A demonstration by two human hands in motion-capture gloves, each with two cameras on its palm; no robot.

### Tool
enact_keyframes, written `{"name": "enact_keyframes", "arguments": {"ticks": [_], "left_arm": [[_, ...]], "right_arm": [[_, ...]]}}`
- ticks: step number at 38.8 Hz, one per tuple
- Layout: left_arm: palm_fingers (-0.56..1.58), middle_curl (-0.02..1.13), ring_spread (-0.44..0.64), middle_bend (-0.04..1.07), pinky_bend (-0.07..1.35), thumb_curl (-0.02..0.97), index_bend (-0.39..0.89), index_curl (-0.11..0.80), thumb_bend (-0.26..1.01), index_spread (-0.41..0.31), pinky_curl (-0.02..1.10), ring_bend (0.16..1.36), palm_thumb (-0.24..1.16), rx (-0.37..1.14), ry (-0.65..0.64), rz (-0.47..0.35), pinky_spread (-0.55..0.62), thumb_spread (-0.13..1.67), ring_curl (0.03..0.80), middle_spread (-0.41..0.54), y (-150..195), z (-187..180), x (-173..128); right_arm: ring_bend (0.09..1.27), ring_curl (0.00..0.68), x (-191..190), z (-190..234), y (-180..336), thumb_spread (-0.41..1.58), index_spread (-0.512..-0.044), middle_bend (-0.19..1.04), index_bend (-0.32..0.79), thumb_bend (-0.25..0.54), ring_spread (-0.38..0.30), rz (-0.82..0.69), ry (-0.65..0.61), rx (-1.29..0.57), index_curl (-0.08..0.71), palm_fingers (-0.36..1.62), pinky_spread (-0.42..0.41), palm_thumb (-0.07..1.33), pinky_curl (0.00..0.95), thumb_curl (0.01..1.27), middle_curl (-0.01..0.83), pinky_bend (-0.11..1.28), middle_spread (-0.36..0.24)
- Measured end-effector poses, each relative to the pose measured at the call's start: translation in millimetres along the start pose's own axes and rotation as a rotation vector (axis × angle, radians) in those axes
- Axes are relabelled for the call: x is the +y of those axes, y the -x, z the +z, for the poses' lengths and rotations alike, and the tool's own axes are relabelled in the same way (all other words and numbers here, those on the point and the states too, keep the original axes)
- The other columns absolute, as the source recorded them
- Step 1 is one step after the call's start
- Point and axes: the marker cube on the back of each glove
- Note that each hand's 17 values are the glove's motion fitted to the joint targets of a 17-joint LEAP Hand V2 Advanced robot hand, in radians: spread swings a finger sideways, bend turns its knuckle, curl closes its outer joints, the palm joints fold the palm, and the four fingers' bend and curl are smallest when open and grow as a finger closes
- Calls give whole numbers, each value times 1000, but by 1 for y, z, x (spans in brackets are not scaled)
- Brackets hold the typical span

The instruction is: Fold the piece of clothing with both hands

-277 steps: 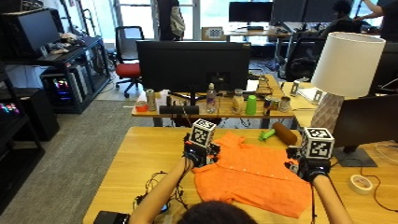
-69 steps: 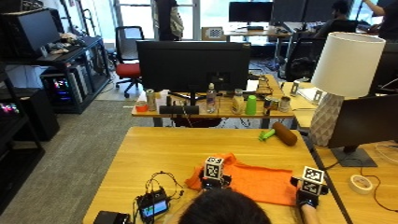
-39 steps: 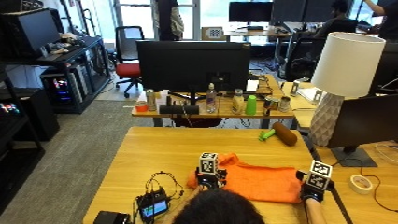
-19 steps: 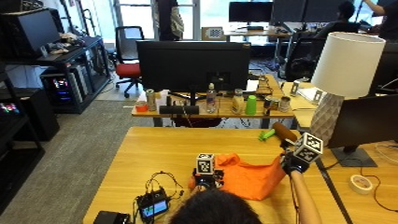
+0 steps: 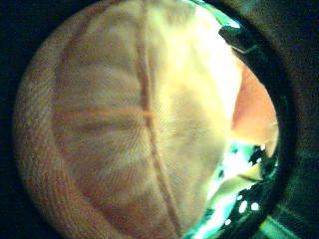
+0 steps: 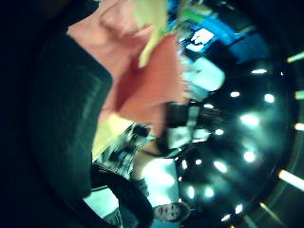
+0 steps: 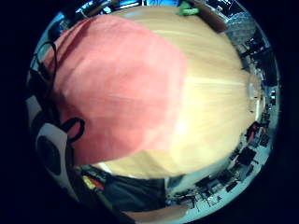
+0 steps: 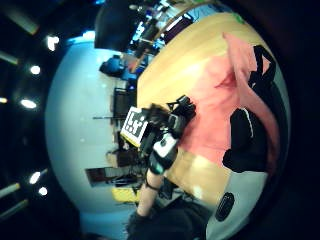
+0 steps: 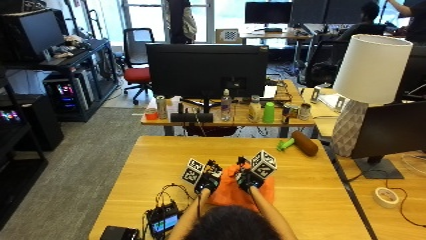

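Orange garment (image 9: 234, 192) lying bunched on the bench (image 9: 133, 165), near the person's edge.
The left hand (image 9: 207, 182) and right hand (image 9: 249, 179) are sitting close together on it, each pinching a fold of the cloth; a green marker (image 9: 285, 145) is lying well apart.

On the wooden desk (image 9: 133, 165) an orange garment (image 9: 241, 192) lies bunched into a narrow heap in front of the person, whose left hand (image 9: 208, 183) and right hand (image 9: 248, 180) sit close together on its far edge; whether the fingers grip the cloth cannot be made out. A green object (image 9: 285, 145) and a brown cylinder (image 9: 305, 143) lie near the desk's far right edge, and a small black device (image 9: 163, 222) with cables rests near the front left. Beyond stand a black monitor (image 9: 206, 70), a row of bottles (image 9: 226, 106) and a white lamp (image 9: 369, 75).
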Motion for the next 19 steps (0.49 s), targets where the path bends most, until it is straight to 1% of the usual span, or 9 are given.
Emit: {"name": "enact_keyframes", "arguments": {"ticks": [2,3,5,10,11,12,13,16,19], "left_arm": [[358,311,200,278,329,171,89,290,-14,-84,311,670,-14,73,-37,134,324,1282,302,117,-7,-9,0],[303,313,208,266,318,173,98,289,-11,-73,311,664,-6,79,-50,169,345,1279,303,121,-9,-13,0],[364,333,166,281,332,164,102,285,-13,-89,327,683,-17,46,-80,177,296,1313,320,105,-11,-19,0],[322,343,163,244,355,148,114,280,-18,-101,345,668,-27,-124,-171,-43,266,1356,328,102,-16,-36,10],[299,344,172,233,363,146,119,279,-19,-103,349,656,-29,-149,-191,-66,270,1355,326,107,-17,-39,10],[272,344,184,219,363,146,129,281,-16,-104,351,648,-21,-165,-207,-85,275,1355,326,114,-17,-41,12],[267,346,187,215,360,147,133,282,-14,-105,352,650,-16,-171,-217,-101,282,1358,329,116,-17,-43,13],[249,345,206,198,352,146,147,287,-11,-107,350,628,-9,-153,-222,-129,298,1358,320,124,-18,-46,19],[249,339,218,184,342,146,147,288,-12,-109,345,623,-10,-122,-202,-162,309,1357,314,129,-17,-46,24]], "right_arm": [[1072,566,15,20,18,1255,-208,674,139,49,-190,43,14,-38,386,1292,-231,1145,588,306,588,883,-145],[1080,567,20,28,21,1261,-209,671,141,51,-188,76,30,-44,387,1295,-230,1150,590,308,587,887,-147],[1063,558,24,43,23,1240,-206,677,137,41,-190,125,67,-43,384,1296,-233,1148,581,315,585,874,-143],[1024,533,26,95,19,1199,-202,672,110,7,-195,176,279,-118,370,1270,-259,1123,553,326,571,834,-128],[1012,525,26,103,19,1186,-200,644,95,-28,-196,190,316,-147,363,1243,-267,1070,545,322,560,829,-124],[990,512,25,109,18,1215,-201,560,79,-83,-197,204,340,-179,353,1147,-283,956,532,297,529,829,-113],[959,501,25,114,18,1232,-205,521,80,-88,-195,212,354,-218,348,1110,-287,904,525,284,518,830,-109],[909,478,25,114,20,1267,-210,420,72,-81,-186,206,370,-354,328,1057,-282,780,495,247,483,800,-95],[850,453,23,100,20,1308,-212,374,76,-33,-175,189,313,-457,311,1059,-270,758,475,238,462,768,-88]]}}
